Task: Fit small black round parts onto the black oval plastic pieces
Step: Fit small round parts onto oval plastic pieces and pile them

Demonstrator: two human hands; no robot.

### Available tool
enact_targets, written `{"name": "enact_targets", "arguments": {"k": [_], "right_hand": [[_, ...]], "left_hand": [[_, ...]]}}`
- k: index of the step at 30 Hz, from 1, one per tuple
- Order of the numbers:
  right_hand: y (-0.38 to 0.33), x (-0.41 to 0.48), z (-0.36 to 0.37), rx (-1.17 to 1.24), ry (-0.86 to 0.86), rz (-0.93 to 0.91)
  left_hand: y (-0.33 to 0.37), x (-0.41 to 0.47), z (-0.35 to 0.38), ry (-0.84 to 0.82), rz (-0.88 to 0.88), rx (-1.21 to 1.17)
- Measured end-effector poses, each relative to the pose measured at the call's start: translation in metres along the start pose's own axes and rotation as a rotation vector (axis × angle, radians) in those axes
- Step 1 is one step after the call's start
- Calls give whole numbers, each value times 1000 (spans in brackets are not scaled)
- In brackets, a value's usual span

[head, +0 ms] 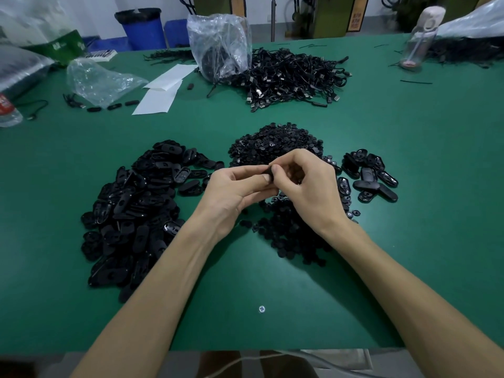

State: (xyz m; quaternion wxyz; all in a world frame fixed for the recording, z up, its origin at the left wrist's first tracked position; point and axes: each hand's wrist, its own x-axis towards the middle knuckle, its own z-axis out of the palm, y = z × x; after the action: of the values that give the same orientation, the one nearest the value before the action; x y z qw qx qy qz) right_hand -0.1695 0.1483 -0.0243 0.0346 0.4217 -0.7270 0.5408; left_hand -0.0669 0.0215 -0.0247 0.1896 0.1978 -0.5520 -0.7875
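Both hands meet above the middle of the tabletop (245, 296), working on one oval piece (268, 175) held between them, clear of the surface. The left hand (240, 188) grips it with fingers curled round its left part. The right hand (309, 186) pinches its right end between thumb and forefinger. Whether a round part sits under those fingertips is hidden.

This looks like the fitting step itself: a round part being pressed into the oval piece.

The stock of ovals (136, 211) lies in a large heap to the left. The round parts (275, 143) are heaped just beyond the hands, with more spread under the right wrist. A small group (368, 175) lies to the right, probably finished pieces.

Next, the move likely calls for a firm thumb press to seat the part. Then the piece would go to the right-hand group, and a fresh oval would come from the left heap.
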Motion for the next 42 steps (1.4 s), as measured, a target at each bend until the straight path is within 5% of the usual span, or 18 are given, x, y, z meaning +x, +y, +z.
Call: {"name": "enact_targets", "arguments": {"k": [42], "right_hand": [[0,-3,9,-75,44,-1]], "left_hand": [[-4,-3,15,111,39,33]]}}
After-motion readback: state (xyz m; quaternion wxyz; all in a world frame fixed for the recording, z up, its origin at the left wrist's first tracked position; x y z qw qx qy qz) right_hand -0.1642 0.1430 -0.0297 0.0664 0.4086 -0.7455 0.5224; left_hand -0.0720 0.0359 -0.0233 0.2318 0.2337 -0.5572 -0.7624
